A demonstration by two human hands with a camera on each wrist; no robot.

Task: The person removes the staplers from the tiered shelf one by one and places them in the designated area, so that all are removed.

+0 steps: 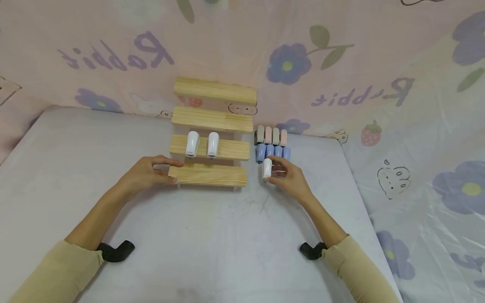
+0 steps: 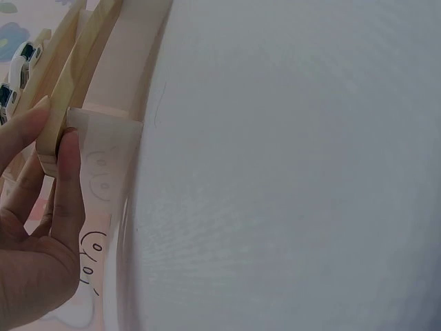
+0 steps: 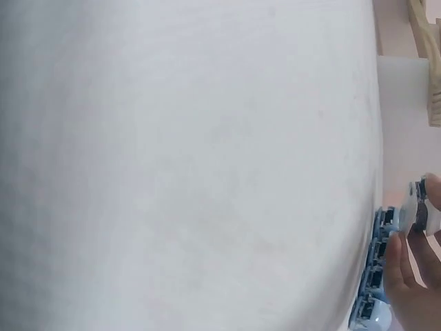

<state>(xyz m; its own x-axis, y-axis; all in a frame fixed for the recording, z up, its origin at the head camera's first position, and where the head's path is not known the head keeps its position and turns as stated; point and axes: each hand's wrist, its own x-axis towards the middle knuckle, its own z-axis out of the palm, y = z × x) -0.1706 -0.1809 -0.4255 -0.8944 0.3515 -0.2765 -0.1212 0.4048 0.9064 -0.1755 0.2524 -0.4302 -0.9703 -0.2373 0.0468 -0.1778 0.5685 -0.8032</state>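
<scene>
A stepped wooden display shelf [image 1: 212,175] stands on the table. My left hand [image 1: 147,174] pinches the left end of its lowest board [image 2: 58,124], thumb on one face and fingers on the other. My right hand [image 1: 289,179] holds a white mini stapler [image 1: 267,168] between thumb and fingers, to the right of the shelf. Two more white staplers [image 1: 192,144] sit side by side on the second board from the bottom. Close behind my right hand stand a row of blue staplers [image 1: 270,150] and a row of green and pink ones [image 1: 268,134].
A patterned cloth [image 1: 227,42] hangs behind the shelf and along the right side. The white table cover [image 1: 212,244] spreads in front. Black curved pieces [image 1: 119,251] stick out at both sleeve cuffs.
</scene>
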